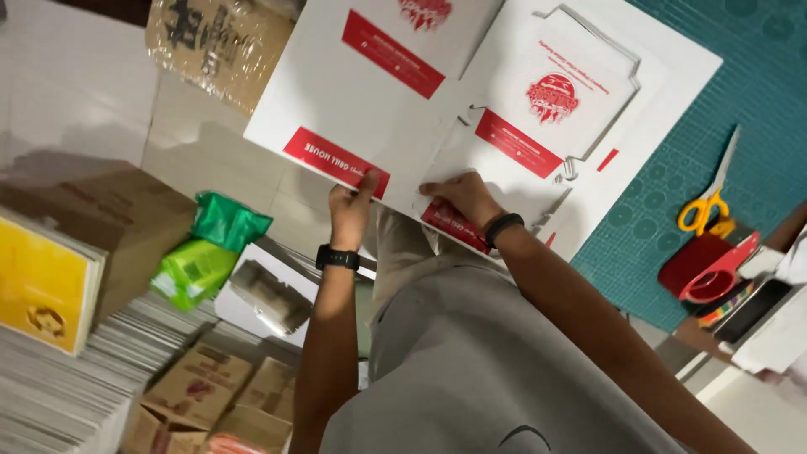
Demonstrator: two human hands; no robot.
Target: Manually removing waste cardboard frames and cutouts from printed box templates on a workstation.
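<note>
A packing workshop: green cutting mat (756, 101), scissors (710, 202), stacked flat cartons (59, 395).

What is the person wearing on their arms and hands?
Both arms are bare from the wrist up, with no sleeves in view and no gloves. The left hand has a black watch with a square face strapped at the wrist. The right hand has a slim black band around its wrist. No rings are visible.

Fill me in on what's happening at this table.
A person is handling a flat white card sheet printed with red panels. The left hand grips its near edge, and the right hand presses on it beside that. A second sheet lies on a green cutting mat, with yellow-handled scissors nearby.
</note>
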